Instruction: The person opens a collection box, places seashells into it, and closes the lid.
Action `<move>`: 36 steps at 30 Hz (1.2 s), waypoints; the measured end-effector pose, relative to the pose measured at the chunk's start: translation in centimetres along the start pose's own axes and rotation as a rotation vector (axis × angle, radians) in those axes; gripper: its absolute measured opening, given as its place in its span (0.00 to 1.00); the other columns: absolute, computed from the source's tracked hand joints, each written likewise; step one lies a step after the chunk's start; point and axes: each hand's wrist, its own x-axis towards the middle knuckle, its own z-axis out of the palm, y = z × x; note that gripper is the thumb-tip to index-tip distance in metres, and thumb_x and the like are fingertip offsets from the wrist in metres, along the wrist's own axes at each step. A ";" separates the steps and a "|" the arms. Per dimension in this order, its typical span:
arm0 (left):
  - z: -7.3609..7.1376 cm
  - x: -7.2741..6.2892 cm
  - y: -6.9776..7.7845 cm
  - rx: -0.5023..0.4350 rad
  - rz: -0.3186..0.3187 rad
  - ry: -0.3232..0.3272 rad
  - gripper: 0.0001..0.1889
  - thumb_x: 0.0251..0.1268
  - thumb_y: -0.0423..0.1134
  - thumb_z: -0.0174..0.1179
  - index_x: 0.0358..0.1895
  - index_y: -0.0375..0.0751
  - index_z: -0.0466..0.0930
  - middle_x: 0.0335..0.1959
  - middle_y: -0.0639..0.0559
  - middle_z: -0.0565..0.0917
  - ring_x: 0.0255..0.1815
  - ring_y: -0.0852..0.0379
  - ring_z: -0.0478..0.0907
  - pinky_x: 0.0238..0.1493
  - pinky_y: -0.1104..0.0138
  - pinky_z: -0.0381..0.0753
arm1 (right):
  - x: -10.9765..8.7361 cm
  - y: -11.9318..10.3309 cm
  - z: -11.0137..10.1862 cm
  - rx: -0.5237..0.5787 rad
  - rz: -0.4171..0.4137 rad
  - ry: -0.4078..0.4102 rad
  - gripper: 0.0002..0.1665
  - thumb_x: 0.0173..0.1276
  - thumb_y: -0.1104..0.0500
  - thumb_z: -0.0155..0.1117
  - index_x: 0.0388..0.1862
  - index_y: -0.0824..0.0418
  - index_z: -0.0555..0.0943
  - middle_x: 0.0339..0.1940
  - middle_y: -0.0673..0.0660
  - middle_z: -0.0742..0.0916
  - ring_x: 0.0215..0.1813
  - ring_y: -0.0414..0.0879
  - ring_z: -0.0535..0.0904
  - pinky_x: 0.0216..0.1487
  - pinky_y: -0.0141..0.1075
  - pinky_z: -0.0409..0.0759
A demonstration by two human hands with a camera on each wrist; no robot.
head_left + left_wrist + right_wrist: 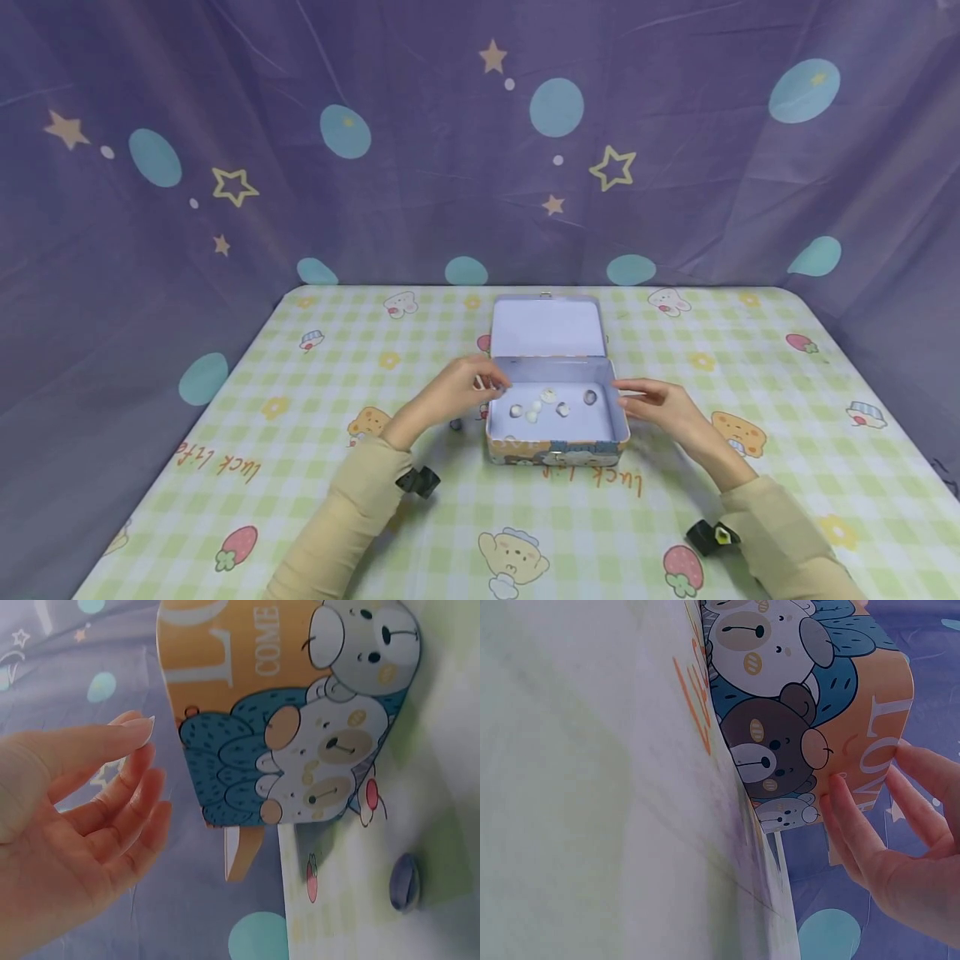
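A hinged metal box (556, 454) with bear drawings stands on the table, its lid (548, 327) raised. Several small shells (590, 397), whitish and brownish, lie spread over its floor. My left hand (467, 387) hovers at the left rim, thumb and forefinger tips together over the inside. The left wrist view shows its other fingers loosely bent; I cannot tell whether a small shell is between the tips. My right hand (663, 408) rests nearly straight fingertips on the box's right side, also seen in the right wrist view. A dark shell (405, 883) lies on the cloth left of the box.
A green-and-white checked cloth (315, 517) with cartoon prints covers the table. Behind it hangs a purple curtain (450, 167) with stars and dots. The upright lid forms a low wall at the back of the box. Dark straps (418, 481) sit on both wrists.
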 end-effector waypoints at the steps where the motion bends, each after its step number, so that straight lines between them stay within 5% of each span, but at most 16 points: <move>1: 0.1 0.0 0.1 0.000 0.000 -0.008 0.06 0.53 0.28 0.59 0.35 0.38 0.81 0.31 0.52 0.79 0.30 0.61 0.73 0.33 0.73 0.74 | 0.0 0.0 0.0 0.008 0.007 0.002 0.29 0.60 0.54 0.60 0.57 0.67 0.70 0.57 0.67 0.74 0.47 0.44 0.78 0.47 0.38 0.75; 21: 1.2 -0.1 1.1 0.025 0.045 -0.095 0.06 0.52 0.28 0.60 0.35 0.38 0.81 0.30 0.53 0.77 0.31 0.57 0.73 0.34 0.68 0.75 | 0.0 0.0 0.1 0.022 -0.004 0.002 0.29 0.60 0.55 0.60 0.57 0.68 0.70 0.57 0.67 0.73 0.44 0.33 0.77 0.46 0.32 0.76; 27: 1.3 -0.2 1.2 0.042 0.043 -0.114 0.07 0.53 0.29 0.59 0.36 0.39 0.81 0.31 0.53 0.78 0.32 0.57 0.73 0.33 0.73 0.72 | 0.0 0.1 0.1 0.021 -0.006 -0.001 0.29 0.60 0.55 0.60 0.57 0.69 0.69 0.57 0.67 0.73 0.44 0.34 0.77 0.46 0.33 0.76; 36: 1.2 -0.3 1.3 0.030 0.040 -0.094 0.08 0.53 0.31 0.60 0.38 0.39 0.80 0.32 0.52 0.79 0.32 0.60 0.73 0.35 0.67 0.76 | 0.1 0.4 0.0 -0.017 -0.024 0.023 0.26 0.60 0.54 0.60 0.55 0.65 0.73 0.55 0.64 0.76 0.44 0.39 0.78 0.44 0.33 0.77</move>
